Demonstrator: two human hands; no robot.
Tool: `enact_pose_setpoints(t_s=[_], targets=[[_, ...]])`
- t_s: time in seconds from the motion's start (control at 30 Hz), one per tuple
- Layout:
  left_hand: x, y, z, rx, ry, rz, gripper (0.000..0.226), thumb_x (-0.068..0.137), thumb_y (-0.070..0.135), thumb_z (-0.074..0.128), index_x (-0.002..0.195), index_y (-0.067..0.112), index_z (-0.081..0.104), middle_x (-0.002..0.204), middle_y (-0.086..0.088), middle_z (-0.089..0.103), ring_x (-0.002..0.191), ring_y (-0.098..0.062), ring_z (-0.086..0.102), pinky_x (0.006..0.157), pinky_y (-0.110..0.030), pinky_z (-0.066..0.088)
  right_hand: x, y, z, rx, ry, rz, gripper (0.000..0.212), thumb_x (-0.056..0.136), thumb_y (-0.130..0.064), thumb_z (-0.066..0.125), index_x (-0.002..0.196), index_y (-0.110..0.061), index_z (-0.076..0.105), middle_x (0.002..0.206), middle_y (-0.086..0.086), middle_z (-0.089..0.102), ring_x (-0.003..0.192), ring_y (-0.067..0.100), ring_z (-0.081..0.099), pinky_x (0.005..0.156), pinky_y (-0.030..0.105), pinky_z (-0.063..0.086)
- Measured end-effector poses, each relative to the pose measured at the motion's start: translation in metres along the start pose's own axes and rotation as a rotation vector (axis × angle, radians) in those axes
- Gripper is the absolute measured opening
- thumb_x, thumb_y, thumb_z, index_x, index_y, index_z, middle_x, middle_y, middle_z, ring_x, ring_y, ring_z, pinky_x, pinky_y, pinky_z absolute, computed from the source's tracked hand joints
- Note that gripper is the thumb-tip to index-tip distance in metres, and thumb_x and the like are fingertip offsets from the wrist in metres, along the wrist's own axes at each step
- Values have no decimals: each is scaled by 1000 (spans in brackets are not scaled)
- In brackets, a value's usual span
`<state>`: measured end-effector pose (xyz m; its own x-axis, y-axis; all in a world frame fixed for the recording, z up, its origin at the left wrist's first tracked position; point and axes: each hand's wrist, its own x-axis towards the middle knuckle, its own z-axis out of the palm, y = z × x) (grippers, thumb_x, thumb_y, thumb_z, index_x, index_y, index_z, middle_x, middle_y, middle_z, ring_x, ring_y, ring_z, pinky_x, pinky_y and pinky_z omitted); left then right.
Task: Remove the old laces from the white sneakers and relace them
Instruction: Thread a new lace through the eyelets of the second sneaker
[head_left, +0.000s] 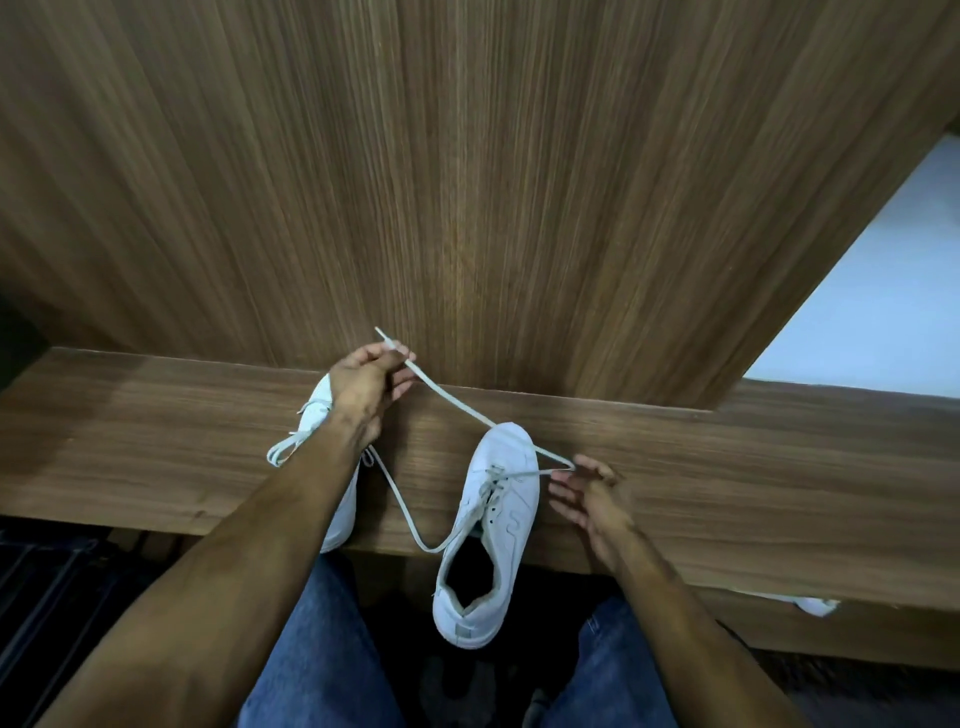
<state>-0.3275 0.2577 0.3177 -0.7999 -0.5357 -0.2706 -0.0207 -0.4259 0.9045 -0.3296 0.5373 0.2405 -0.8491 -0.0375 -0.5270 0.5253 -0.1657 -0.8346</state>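
White sneaker (496, 525) lies on the wooden desk (727, 467), toe away from the person, heel overhanging the near edge. Its lace (452, 397) runs taut from the left hand (366, 387), which holds it in a pinching grip near the tip, to the right hand (587, 493), whose fingertips seem to pinch a bend beside the toe. A second sneaker (340, 499) lies mostly hidden under the left forearm.

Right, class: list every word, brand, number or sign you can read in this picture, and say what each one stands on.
None can be read.
The sneaker has raised wavy side trim, but no legible letters.
A small grey heel patch is too blurred to read.
The wooden shelf bears no writing.
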Motion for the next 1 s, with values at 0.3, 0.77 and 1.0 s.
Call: enact_pose_setpoints(t_s=[0.3, 0.77, 1.0], targets=[[-29, -58, 12, 1043, -728, 383, 27, 93, 23, 62, 76, 3, 69, 59, 15, 57, 57, 6, 47, 60, -19, 41, -33, 36, 29, -1258, -289, -425, 49, 56, -67, 63, 85, -29, 55, 88, -11, 64, 83, 12, 62, 72, 31, 52], [-65, -93, -2, 1624, -726, 442, 32, 81, 47, 52, 103, 34, 71, 99, 4, 69, 95, -21, 63, 81, -34, 49, -26, 48, 28, -653, -114, -221, 33, 72, 1, 60, 55, -24, 71, 52, -14, 58, 54, 3, 52, 56, 24, 41], [-77, -107, 21, 1902, -582, 508, 34, 89, 40, 47, 107, 18, 66, 116, -6, 62, 105, -33, 60, 83, -38, 46, -27, 45, 27, -422, -105, -31, 35, 77, 10, 55, 64, -18, 73, 65, 2, 70, 68, 19, 63, 66, 31, 49]])
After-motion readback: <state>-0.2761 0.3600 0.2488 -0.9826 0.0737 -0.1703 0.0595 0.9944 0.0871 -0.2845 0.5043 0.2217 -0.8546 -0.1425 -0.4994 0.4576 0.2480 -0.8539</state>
